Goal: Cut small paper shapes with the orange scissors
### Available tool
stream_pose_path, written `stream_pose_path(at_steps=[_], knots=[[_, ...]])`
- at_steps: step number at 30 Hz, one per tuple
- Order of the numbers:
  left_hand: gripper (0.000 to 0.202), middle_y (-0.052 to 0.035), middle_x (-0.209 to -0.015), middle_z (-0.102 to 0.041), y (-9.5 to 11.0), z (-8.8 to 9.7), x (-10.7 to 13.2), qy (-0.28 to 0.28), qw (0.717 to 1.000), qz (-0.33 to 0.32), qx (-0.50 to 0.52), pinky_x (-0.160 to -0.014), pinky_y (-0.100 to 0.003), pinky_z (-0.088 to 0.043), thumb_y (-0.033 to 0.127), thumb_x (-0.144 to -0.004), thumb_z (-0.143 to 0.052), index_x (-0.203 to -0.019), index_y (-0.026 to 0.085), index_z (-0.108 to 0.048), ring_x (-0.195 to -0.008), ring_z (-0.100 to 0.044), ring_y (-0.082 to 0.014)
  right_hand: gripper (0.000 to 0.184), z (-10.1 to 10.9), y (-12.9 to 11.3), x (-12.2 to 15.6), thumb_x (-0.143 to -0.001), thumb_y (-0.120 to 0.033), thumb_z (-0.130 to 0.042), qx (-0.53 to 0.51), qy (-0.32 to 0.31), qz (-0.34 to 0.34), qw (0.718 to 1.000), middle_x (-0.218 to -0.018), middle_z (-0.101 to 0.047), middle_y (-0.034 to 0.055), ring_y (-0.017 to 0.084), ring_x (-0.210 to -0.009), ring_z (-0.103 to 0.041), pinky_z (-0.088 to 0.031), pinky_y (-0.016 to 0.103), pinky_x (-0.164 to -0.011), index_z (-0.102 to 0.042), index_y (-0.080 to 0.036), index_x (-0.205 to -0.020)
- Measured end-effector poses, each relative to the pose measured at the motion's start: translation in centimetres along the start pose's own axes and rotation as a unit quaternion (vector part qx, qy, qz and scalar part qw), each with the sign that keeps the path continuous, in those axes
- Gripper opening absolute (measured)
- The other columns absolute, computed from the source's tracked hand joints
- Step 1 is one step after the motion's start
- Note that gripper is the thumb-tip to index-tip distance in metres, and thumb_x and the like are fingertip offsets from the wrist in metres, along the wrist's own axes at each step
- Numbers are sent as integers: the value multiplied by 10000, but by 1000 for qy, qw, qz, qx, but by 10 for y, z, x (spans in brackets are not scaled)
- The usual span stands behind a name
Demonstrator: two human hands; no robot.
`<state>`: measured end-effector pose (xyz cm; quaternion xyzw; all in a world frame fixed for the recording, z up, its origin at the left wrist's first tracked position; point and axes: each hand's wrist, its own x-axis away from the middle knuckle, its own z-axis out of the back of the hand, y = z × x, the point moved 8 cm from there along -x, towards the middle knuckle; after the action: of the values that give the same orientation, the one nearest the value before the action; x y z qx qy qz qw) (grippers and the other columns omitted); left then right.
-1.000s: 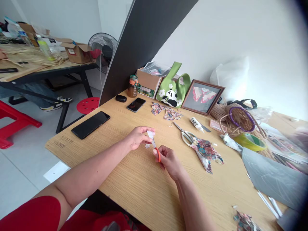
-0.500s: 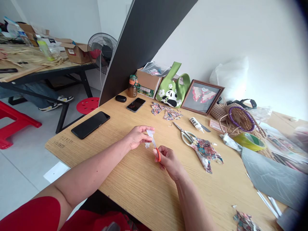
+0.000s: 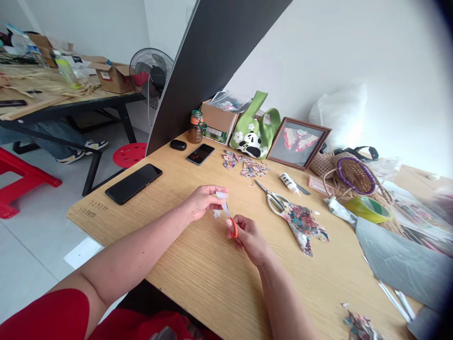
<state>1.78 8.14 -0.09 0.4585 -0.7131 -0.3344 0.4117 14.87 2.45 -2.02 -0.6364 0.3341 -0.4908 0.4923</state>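
My left hand (image 3: pixel 202 200) pinches a small white paper piece (image 3: pixel 222 195) just above the wooden table (image 3: pixel 198 278). My right hand (image 3: pixel 249 237) is closed round small orange-handled scissors (image 3: pixel 232 227), whose blades reach up into the paper. A tiny white scrap (image 3: pixel 216 214) lies on the table under my left hand. Both hands work close together near the table's middle.
Larger white-handled scissors (image 3: pixel 273 199), floral paper pieces (image 3: pixel 303 225), a glue bottle (image 3: pixel 289 183) and a framed picture (image 3: pixel 297 142) lie to the right. Two phones (image 3: pixel 133 183) (image 3: pixel 200 154) lie to the left. A green panda bag (image 3: pixel 255 132), woven basket (image 3: pixel 355 174) and grey sheet (image 3: pixel 403 264) stand further off.
The orange scissors and my right hand have shifted very slightly; the paper has turned a little in my left fingers. Everything else is as it was.
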Motion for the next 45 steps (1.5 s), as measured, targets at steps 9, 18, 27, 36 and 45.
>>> stream_pose_path(at_steps=[9,18,27,36,45], knots=[[360,-84,-921,-680,0,2,-3,-3,1000,-18,-7,-633,-238,-486,-13,-591,-704,-933,98,-729,-694,-590,-117,544,-2,3,-1,-637,-669,-777,-2,-8,-2,1000,-579,-557,-31,60,-429,-333,-271,211,-378,-514,-192,-663],[369,-97,-979,-679,0,3,-1,8,1000,-9,-7,-592,-231,-501,-25,-623,-663,-962,106,-726,-681,-596,-117,533,-5,4,-1,-656,-665,-765,-6,-20,-9,1000,-596,-573,-21,62,-444,-337,-286,205,-383,-520,-191,-674],[386,-110,-1046,-676,0,2,-1,1,1000,-17,-9,-564,-214,-480,-32,-637,-652,-991,104,-721,-653,-586,-99,528,-4,4,0,-664,-659,-764,-10,-21,-11,1000,-594,-571,-24,61,-447,-331,-283,198,-379,-524,-189,-684],[432,-120,-1082,-672,-2,-6,2,-18,999,-22,-42,-548,-208,-443,-9,-634,-639,-1046,95,-717,-631,-562,-85,543,-3,4,-1,-654,-672,-765,-12,-7,-7,1000,-608,-586,-15,60,-444,-339,-285,198,-377,-516,-191,-692],[446,-109,-1004,-676,-7,-10,2,-34,998,-31,-50,-548,-222,-430,24,-612,-668,-1048,102,-716,-624,-553,-96,546,-2,4,-2,-640,-675,-771,-20,6,-4,1000,-611,-582,-17,61,-438,-342,-286,202,-369,-530,-188,-701]])
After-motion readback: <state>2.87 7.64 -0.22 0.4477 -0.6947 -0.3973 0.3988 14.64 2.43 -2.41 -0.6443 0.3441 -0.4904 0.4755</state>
